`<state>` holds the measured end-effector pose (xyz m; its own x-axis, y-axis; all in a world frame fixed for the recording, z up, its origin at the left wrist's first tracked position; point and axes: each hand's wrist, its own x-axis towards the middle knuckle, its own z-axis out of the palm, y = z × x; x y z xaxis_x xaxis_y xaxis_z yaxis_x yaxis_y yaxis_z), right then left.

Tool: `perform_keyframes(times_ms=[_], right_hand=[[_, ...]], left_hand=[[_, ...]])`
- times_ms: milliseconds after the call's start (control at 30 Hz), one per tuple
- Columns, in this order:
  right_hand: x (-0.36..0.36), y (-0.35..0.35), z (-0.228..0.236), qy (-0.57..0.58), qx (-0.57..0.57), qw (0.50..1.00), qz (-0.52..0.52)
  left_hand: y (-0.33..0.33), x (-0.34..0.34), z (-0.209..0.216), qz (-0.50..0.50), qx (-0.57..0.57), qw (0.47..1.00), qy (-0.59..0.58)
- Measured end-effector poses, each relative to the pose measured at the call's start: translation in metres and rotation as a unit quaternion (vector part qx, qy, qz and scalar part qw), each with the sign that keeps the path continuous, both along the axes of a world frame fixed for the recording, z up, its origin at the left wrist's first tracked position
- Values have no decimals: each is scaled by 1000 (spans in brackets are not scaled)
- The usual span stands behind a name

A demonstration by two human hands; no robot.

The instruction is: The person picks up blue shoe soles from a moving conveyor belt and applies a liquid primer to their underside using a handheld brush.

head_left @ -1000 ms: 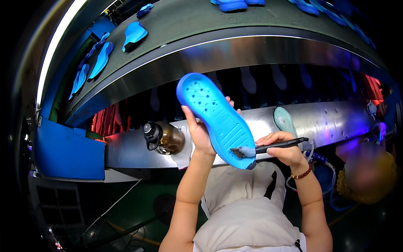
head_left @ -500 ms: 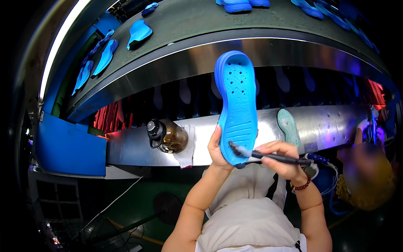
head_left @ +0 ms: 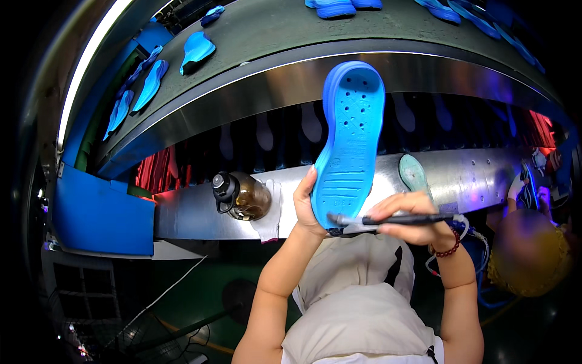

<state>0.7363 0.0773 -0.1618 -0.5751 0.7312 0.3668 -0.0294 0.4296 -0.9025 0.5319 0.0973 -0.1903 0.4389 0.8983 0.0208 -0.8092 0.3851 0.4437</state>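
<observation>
A bright blue shoe sole (head_left: 351, 151) is held upright over the steel ledge, toe end away from me. Its inner face shows, with small holes near the toe and ridges toward the heel. My left hand (head_left: 308, 206) grips its heel end from the left, thumb along the edge; the other fingers are hidden behind it. In my right hand (head_left: 415, 223) is a black-handled brush (head_left: 418, 219), with a pale tube at its rear end. The brush tip lies at the sole's heel, on or just above the surface.
A brown bottle (head_left: 250, 197) with a black lid stands on the steel ledge (head_left: 182, 212), by a whitish cloth (head_left: 270, 227). A pale green sole-shaped piece (head_left: 413, 174) lies to the right. Beyond, a dark belt (head_left: 267, 36) carries several blue soles. Another person (head_left: 527, 252) is at far right.
The sole has shifted a little right and away from me at its toe end. The brush has swung level and moved down toward the heel edge. Soles on the belt have slid slightly left.
</observation>
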Motion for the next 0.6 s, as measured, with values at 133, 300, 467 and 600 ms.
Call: perform_keyframes(times_ms=[133, 300, 467, 600], right_hand=[[-2, -9, 12, -32, 51, 980, 190], [14, 11, 9, -56, 15, 991, 122], [25, 13, 27, -161, 83, 966, 184], [32, 15, 24, -233, 88, 951, 181]], left_hand=[[1, 1, 4, -70, -66, 995, -27], [1, 2, 15, -182, -75, 973, 125], [-2, 0, 9, -228, -72, 927, 287], [-2, 3, 22, -246, -42, 902, 352]])
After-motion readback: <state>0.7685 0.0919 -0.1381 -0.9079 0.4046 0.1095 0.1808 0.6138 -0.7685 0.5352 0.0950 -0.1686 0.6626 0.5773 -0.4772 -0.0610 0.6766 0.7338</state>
